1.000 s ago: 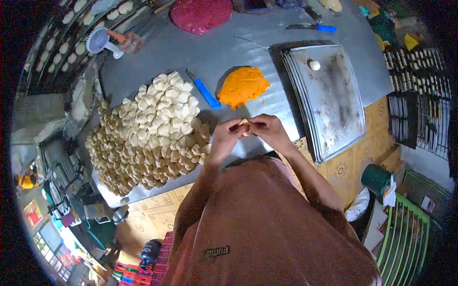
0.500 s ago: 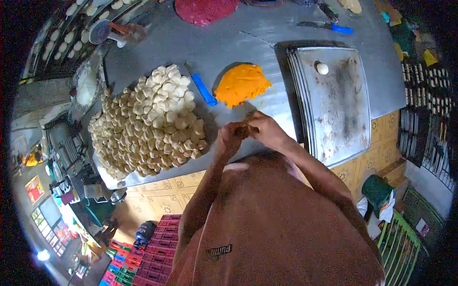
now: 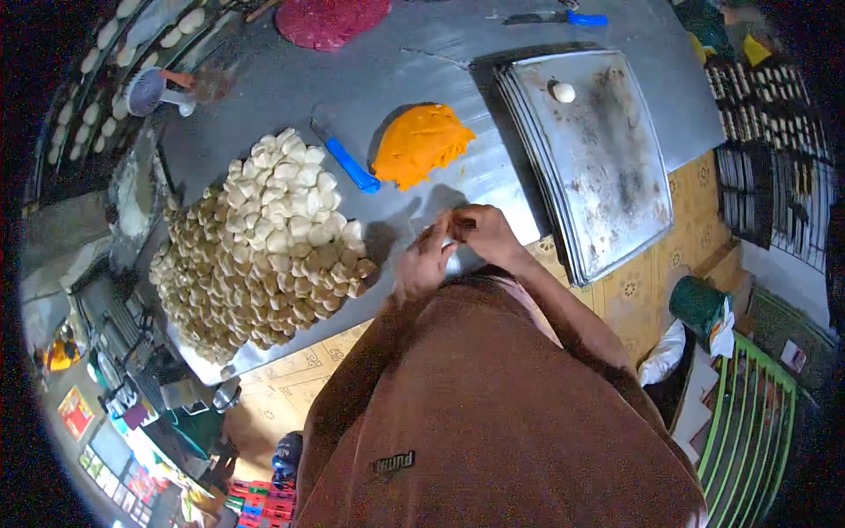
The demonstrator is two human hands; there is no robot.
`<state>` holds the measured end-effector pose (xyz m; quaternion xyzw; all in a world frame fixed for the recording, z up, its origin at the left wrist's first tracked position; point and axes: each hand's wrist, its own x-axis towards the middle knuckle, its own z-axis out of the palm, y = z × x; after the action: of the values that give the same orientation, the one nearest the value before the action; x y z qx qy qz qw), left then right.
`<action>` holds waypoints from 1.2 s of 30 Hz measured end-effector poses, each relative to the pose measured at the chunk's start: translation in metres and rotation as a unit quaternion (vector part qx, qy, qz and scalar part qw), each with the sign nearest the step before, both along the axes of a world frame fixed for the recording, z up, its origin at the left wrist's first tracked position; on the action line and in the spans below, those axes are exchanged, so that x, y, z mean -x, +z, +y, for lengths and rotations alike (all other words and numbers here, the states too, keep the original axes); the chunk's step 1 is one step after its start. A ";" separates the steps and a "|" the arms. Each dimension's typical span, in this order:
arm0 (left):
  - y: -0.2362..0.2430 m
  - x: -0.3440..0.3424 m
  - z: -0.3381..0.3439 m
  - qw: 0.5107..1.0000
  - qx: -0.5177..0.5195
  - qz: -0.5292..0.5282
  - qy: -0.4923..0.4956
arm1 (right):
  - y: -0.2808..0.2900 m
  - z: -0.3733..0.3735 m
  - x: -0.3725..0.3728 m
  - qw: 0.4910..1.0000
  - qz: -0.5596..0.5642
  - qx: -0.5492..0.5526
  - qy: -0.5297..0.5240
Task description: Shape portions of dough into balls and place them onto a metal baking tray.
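My left hand (image 3: pixel 424 260) and my right hand (image 3: pixel 484 234) meet close to my body, above the table's near edge. Their fingers are bent together at the tips, and whatever lies between them is hidden. Just beyond them sits a mound of orange filling (image 3: pixel 421 145), its near side ragged. To its left lies a blue-handled knife (image 3: pixel 352 165). A large heap of pale dough pieces (image 3: pixel 264 246) spreads over the table to the left of my hands. On the right, a single round white dough ball (image 3: pixel 563 91) rests on the top tray of a stack of metal baking trays (image 3: pixel 607 167).
A dark pink mound (image 3: pixel 330 19) and another blue-handled knife (image 3: pixel 563 18) lie at the table's far side. Trays of white pieces (image 3: pixel 106 88) stand at far left, near a clear plastic bag (image 3: pixel 134 198). Racked trays (image 3: pixel 775 114) and a green bucket (image 3: pixel 695 301) are at right.
The whole view has shifted and tilted a little. My hands stay together, with the left hand's fingers now straighter and its thumb raised. The dough heap, orange mound and trays remain in place.
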<state>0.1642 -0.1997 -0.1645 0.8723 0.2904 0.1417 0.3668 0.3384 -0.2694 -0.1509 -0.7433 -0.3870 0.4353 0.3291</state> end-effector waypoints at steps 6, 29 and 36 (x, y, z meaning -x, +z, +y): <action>-0.011 -0.005 0.017 0.991 0.105 0.021 0.077 | -0.011 0.015 0.011 0.999 0.005 -0.009 -0.030; -0.001 -0.062 0.024 0.914 0.359 -0.122 0.148 | 0.024 0.019 -0.258 0.956 -0.285 -0.021 -0.062; 0.015 0.034 0.172 0.969 -0.101 0.091 0.207 | 0.042 -0.031 -0.150 0.929 -0.245 -0.152 -0.233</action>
<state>0.1307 -0.0279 -0.1495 0.8350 0.4810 0.1631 0.2116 0.4881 -0.3001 -0.1093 -0.8372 -0.3329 0.0861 0.4252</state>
